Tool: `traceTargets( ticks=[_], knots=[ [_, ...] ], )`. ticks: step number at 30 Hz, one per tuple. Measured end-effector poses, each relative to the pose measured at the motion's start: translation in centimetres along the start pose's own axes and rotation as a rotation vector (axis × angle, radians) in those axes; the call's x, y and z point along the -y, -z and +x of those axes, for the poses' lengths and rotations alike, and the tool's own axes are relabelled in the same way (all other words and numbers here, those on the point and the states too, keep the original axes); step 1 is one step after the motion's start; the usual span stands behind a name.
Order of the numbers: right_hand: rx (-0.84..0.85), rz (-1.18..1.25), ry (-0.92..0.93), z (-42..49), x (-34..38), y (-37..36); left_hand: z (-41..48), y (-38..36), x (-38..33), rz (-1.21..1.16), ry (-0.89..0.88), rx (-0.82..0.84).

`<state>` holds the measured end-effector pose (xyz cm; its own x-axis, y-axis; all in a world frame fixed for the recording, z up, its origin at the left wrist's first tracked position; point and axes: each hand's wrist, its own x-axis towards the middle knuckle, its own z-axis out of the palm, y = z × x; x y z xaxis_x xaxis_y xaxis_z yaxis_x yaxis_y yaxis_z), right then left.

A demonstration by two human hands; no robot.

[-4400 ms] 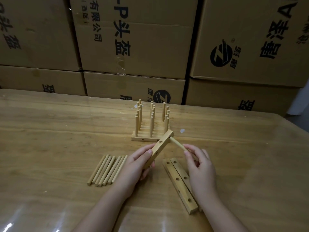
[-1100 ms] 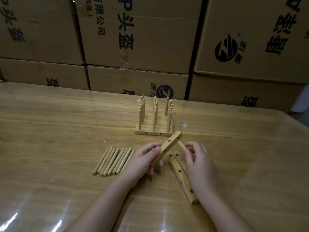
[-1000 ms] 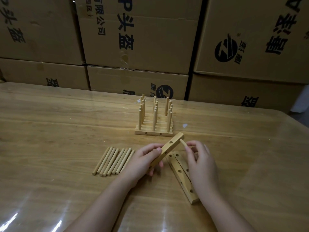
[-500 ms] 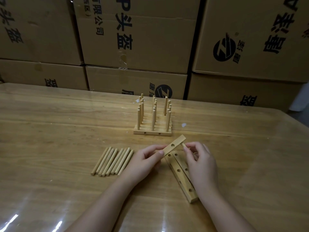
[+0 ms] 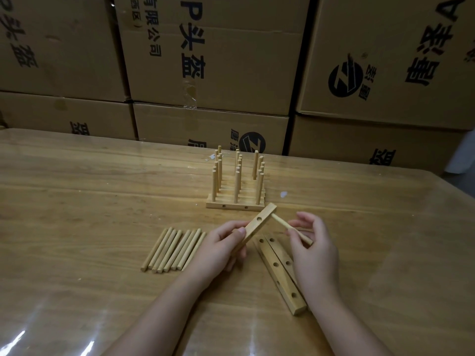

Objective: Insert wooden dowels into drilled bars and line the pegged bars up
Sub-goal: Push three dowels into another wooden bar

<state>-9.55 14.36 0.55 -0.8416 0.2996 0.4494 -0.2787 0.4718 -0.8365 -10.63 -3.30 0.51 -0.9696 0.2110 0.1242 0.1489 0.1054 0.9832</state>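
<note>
My left hand [image 5: 220, 249] grips a drilled wooden bar [image 5: 258, 222], tilted up to the right above the table. My right hand [image 5: 314, 249] pinches a dowel [image 5: 290, 228] whose far tip meets the bar's underside near its upper end. Two more drilled bars [image 5: 279, 272] lie side by side on the table under my right hand. Several loose dowels [image 5: 174, 249] lie in a row left of my left hand. Behind the hands, several pegged bars [image 5: 236, 199] stand lined up together with their dowels upright.
The wooden table [image 5: 77, 201] has a glossy cover and its right edge shows at the far right. Stacked cardboard boxes [image 5: 213, 60] form a wall directly behind the table.
The held bar has turned and shifted a little in my left hand. My right hand has drawn back along the dowel, so more of the dowel shows between hand and bar.
</note>
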Motion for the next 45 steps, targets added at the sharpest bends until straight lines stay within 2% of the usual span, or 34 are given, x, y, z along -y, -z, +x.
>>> traceTargets(
  ticks=[11, 18, 25, 28, 30, 31, 34, 35, 36, 41, 45],
  knots=[
    [-0.034, 0.089, 0.056, 0.0, -0.3, 0.0, 0.1, 0.2, 0.4, 0.018, 0.017, 0.015],
    [-0.035, 0.311, 0.020, -0.2, 0.5, -0.2, 0.2, 0.1, -0.2, -0.101, 0.055, 0.040],
    [0.015, 0.311, 0.012, -0.2, 0.5, -0.2, 0.5, 0.5, 0.0, -0.246, 0.084, -0.013],
    [0.121, 0.168, 0.010, -0.1, 0.2, -0.3, 0.7, 0.7, -0.1, -0.364, 0.094, -0.089],
    [0.205, -0.058, 0.107, -0.4, 0.3, -0.3, 0.8, 0.8, -0.2, -0.498, 0.119, -0.126],
    [0.217, -0.186, 0.226, -0.7, 0.5, -0.3, 0.9, 0.9, -0.3, -0.591, 0.134, -0.133],
    [0.254, -0.503, 0.745, -1.6, 1.7, -0.5, 1.1, 1.2, -0.6, -0.839, 0.141, -0.120],
    [0.297, -0.552, 0.864, -2.2, 2.1, -0.8, 1.1, 1.4, -0.7, -0.895, 0.134, -0.116],
    [0.359, -0.562, 0.910, -3.0, 2.7, -1.2, 1.2, 1.6, -0.7, -0.938, 0.128, -0.113],
    [0.674, -0.452, 0.721, -6.7, 3.9, -3.6, 1.3, 2.3, -0.7, -1.116, 0.104, -0.146],
    [0.762, -0.446, 0.590, -6.4, 3.6, -4.2, 1.1, 2.9, -0.7, -1.151, 0.042, -0.147]
  ],
)
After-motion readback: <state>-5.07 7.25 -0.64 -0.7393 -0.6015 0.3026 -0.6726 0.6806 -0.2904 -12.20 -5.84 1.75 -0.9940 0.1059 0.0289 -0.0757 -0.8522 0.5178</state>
